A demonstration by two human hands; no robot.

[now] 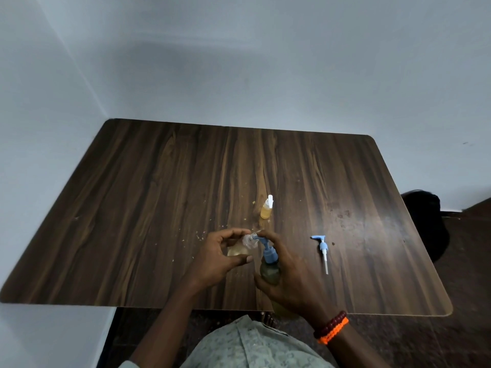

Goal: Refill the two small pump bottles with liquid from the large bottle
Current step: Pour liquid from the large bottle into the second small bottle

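A: Head view, quick pass. Right hand [288, 272] is wrapped round the large bottle [269, 272], fingers curled on its olive body, and its blue pump head [267, 248] pokes out above the fingertips, spout aimed up-left toward the other hand

B: And the left?

A: Left hand [221, 254] curls round a small clear bottle [243, 248], thumb under, fingers over the top. The bottle sits inside that curl, its open mouth just beside the spout tip. Looks mostly empty, a little yellowish liquid low down; hard to say more

B: Step in hand?

A: My read: pumping from big into small. To do it well, keep the spout tip right over the mouth, hold the small one steady and upright, press short strokes, ease off before it brims. There are specks on the table [132, 208] left of the fingers already, so drips are a risk

B: Axis of the large one?

A: Long axis runs from the palm up and away, leaning slightly left; spout points left toward the mouth

B: Other bits?

A: Second small bottle [267, 209], amber and capped white, stands upright beyond the fingertips. A loose blue pump [322, 251] lies flat, well right of the right hand, tube toward the near edge
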